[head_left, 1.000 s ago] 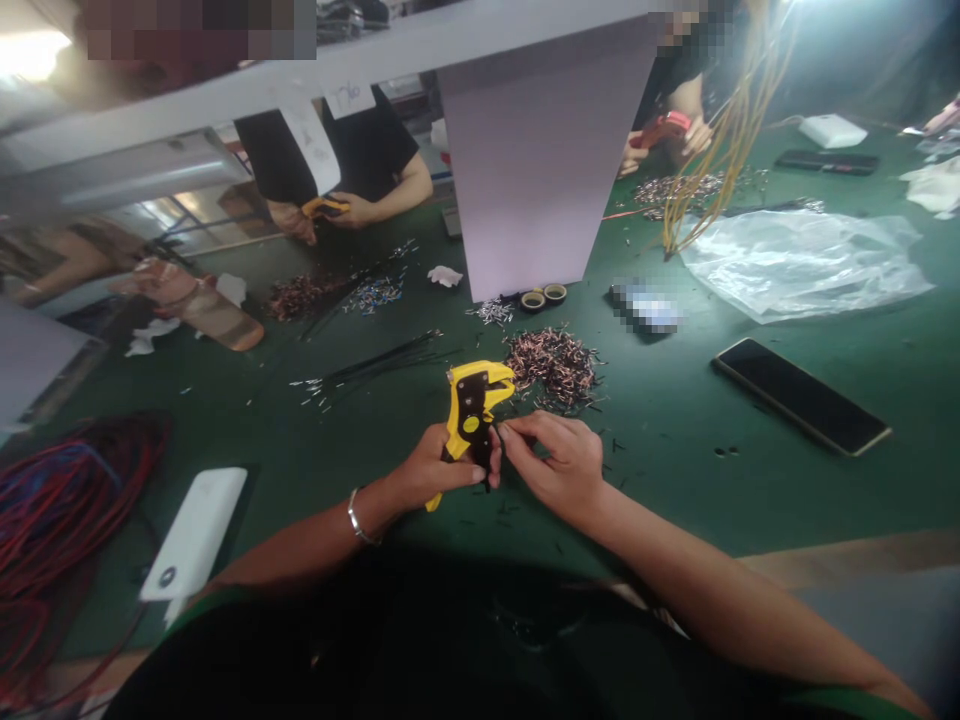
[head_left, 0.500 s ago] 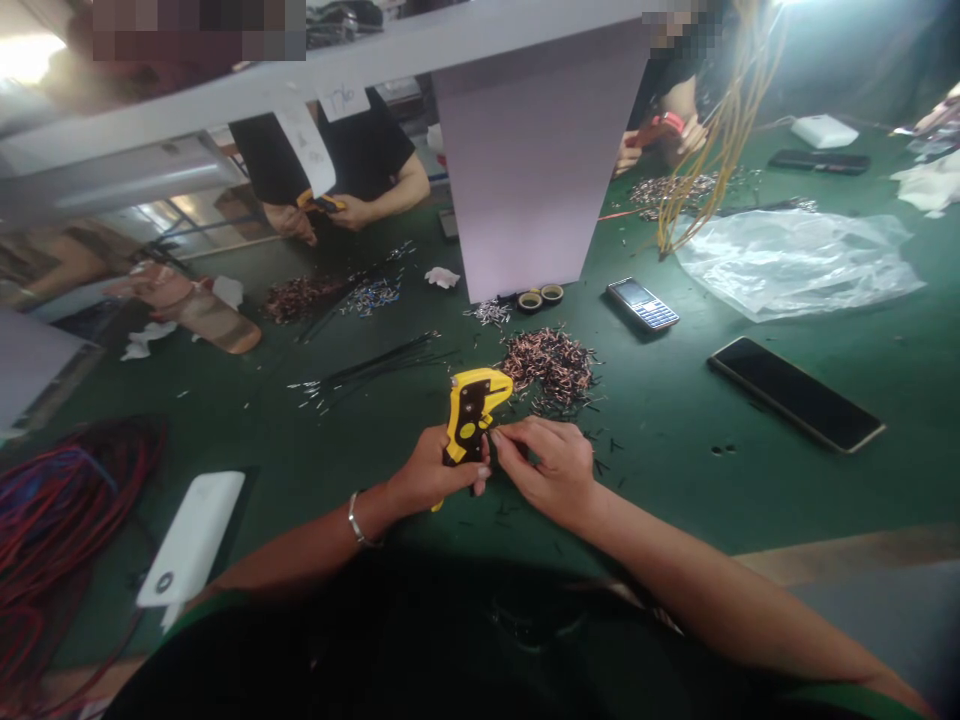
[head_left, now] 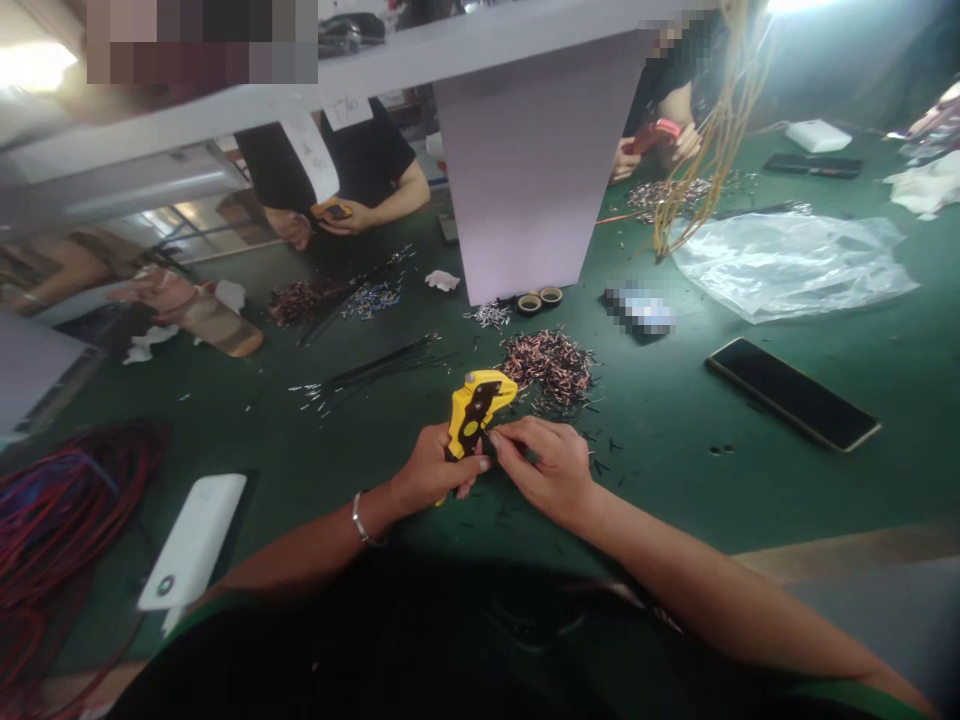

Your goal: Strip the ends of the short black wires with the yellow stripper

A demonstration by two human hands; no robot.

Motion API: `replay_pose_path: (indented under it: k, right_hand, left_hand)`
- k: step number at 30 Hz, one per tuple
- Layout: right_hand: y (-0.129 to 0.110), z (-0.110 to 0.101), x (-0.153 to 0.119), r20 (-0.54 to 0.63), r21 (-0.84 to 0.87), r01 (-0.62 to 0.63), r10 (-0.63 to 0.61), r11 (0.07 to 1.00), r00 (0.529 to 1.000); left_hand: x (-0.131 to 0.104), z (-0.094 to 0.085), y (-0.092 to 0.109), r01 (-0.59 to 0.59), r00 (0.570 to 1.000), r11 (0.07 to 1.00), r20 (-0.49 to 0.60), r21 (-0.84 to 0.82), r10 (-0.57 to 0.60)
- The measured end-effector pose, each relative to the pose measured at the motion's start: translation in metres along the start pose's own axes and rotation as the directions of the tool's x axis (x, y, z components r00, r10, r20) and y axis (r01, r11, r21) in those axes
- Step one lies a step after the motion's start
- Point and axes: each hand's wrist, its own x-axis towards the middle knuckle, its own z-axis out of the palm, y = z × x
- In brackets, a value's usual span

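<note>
My left hand (head_left: pixel 439 468) is wrapped round the handle of a yellow and black wire stripper (head_left: pixel 471 415), its head pointing up and to the right. Close to the tool's right side, my right hand (head_left: pixel 551 465) has thumb and fingertips pinched together; what they hold is too small to make out. Just beyond both hands lies a heap of short copper and black wire pieces (head_left: pixel 551 368). Thin black wires (head_left: pixel 375 365) lie to the left of the tool, on the green table (head_left: pixel 637 520).
Behind the heap are tape rolls (head_left: pixel 529 303) and a lilac panel (head_left: pixel 536 180). A dark phone (head_left: pixel 791 393) and plastic bag (head_left: pixel 799 265) lie right. Red cables (head_left: pixel 67 530), a white power bank (head_left: pixel 195 540) and a bottle (head_left: pixel 221 322) are left. Two people work opposite.
The stripper's head has tilted slightly and its handle has been squeezed further by my left hand. My right hand has hardly moved. Across the table, a person's yellow tool has turned.
</note>
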Motion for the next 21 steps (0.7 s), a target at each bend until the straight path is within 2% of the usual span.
replay_pose_path:
  k: [2,4,7,9,11,13,21]
  right_hand:
    - [0.001,-0.002,0.002,0.004,0.041,-0.088,0.088,0.995,0.996]
    - [0.003,-0.005,0.005,0.003,0.119,-0.256,0.257,0.959,0.966]
    - [0.008,-0.009,0.011,0.048,0.339,-0.517,0.534,0.786,0.844]
    - [0.011,-0.011,0.015,0.119,0.487,-0.586,0.616,0.647,0.779]
    - [0.013,-0.012,0.017,0.194,0.568,-0.61,0.63,0.552,0.752]
    - [0.013,-0.012,0.018,0.256,0.585,-0.635,0.628,0.504,0.735]
    - [0.01,-0.011,0.018,0.39,0.556,-0.699,0.601,0.449,0.697]
  left_hand:
    - [0.002,-0.001,-0.001,0.0,0.999,0.995,0.035,-0.1,0.004]
    - [0.005,-0.003,-0.001,0.019,0.996,0.972,0.092,-0.235,0.002]
    - [0.007,-0.006,0.002,0.048,0.981,0.919,0.193,-0.39,0.03]
    - [0.008,-0.008,0.003,0.062,0.966,0.888,0.251,-0.456,0.062]
    - [0.009,-0.01,0.004,0.081,0.951,0.859,0.298,-0.505,0.085]
    - [0.009,-0.01,0.004,0.105,0.938,0.844,0.334,-0.526,0.092]
    - [0.006,-0.01,0.006,0.144,0.909,0.853,0.407,-0.501,0.085]
